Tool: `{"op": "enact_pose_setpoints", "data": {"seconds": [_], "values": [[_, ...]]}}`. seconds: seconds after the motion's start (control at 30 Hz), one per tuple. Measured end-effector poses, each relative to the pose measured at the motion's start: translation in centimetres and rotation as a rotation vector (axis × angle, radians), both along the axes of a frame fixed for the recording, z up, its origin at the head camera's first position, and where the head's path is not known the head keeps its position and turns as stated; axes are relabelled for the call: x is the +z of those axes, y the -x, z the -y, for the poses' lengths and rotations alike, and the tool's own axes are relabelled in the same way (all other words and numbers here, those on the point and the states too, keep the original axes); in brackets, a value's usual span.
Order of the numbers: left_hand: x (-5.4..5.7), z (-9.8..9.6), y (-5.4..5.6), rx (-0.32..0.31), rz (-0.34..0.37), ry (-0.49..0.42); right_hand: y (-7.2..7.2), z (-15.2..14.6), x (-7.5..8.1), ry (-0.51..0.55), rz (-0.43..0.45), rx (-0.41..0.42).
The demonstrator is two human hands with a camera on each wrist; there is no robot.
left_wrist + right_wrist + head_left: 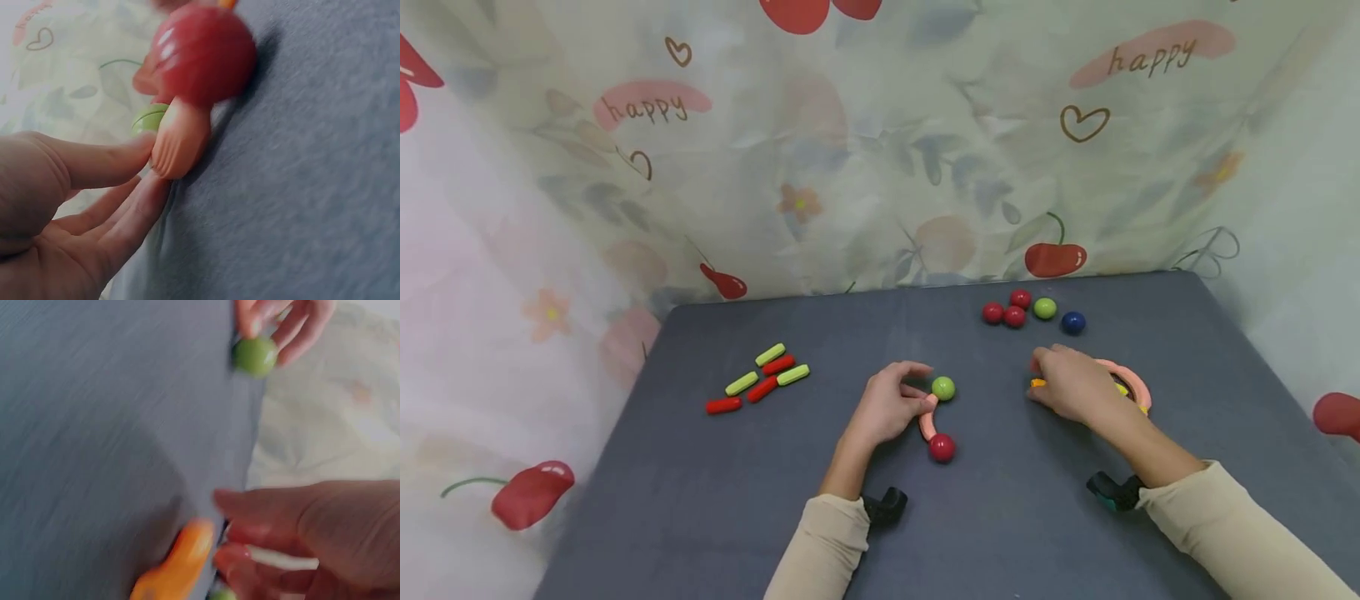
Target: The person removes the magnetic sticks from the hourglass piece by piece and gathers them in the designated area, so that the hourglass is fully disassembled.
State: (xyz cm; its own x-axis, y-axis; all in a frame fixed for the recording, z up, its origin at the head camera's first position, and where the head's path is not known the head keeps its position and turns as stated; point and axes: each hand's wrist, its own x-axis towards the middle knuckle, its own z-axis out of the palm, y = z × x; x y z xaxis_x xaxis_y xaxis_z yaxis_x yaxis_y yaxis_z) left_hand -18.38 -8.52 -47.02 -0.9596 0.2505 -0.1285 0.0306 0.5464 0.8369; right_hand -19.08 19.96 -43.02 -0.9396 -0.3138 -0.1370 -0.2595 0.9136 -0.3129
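My left hand (887, 402) pinches a pink curved piece (927, 421) between thumb and fingertips. A green ball (943, 388) is at the far end of this piece and a red ball (942, 448) at its near end; in the left wrist view the red ball (206, 56) meets the pink end. Over on the right, my right hand (1078, 385) hovers about an orange piece (181, 559), thumb and fingers spread apart, blurred. Partly under that hand lies a pink curved piece (1131, 379) with yellow bits beside it.
Several red and yellow-green sticks (763, 387) lie on the left of the dark grey table (700, 500). Toward the back edge sit several red balls (1014, 317), a green ball (1045, 308) and a blue ball (1073, 322). A printed cloth (880, 167) hangs behind.
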Motion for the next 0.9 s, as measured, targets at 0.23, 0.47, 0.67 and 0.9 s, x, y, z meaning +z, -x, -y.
{"op": "enact_pose_setpoints", "data": {"seconds": [0.23, 0.47, 0.67, 0.9], "values": [[-0.5, -0.4, -0.1, 0.012, -0.013, 0.023, 1.1, 5.6, -1.8, 0.315, 0.046, 0.224], [-0.2, 0.3, -0.1, -0.002, -0.019, 0.056, 1.6, 7.2, -2.9, 0.265, -0.002, 0.063], [0.7, 0.9, -0.2, -0.073, 0.018, 0.102, 1.6, 7.0, -2.5, 0.174, 0.013, -0.053], [0.9, 1.3, 0.1, -0.029, -0.018, 0.173, 1.5, 7.3, -2.2, 0.083, 0.065, 0.025]]}}
